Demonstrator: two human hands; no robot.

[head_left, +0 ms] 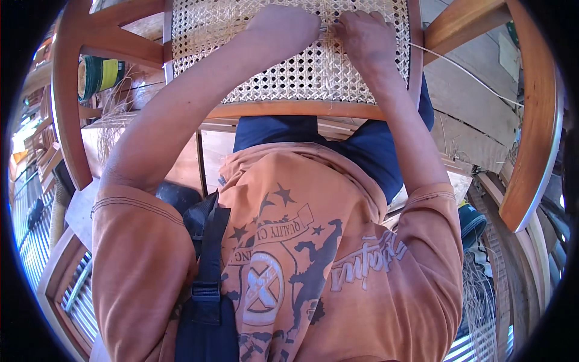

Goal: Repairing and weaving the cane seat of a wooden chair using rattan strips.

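Both my hands work close together on a woven cane panel (283,81) set in a brown wooden chair frame (289,110). My left hand (288,29) is closed in a fist against the far part of the weave, its fingertips turned away from view. Just to its right, my right hand (369,39) has its fingers curled down onto the cane. Something thin shows in the small gap between the two hands, too small to make out. A long pale cane strand (464,71) runs out from the panel's right side, past the frame.
Curved wooden chair arms rise at the left (69,96) and right (534,120). A green roll with a yellow label (96,77) stands at the left, near loose fibres (117,117). Wooden planks (464,114) lie at the right, and another green roll (472,224) is beside my right sleeve.
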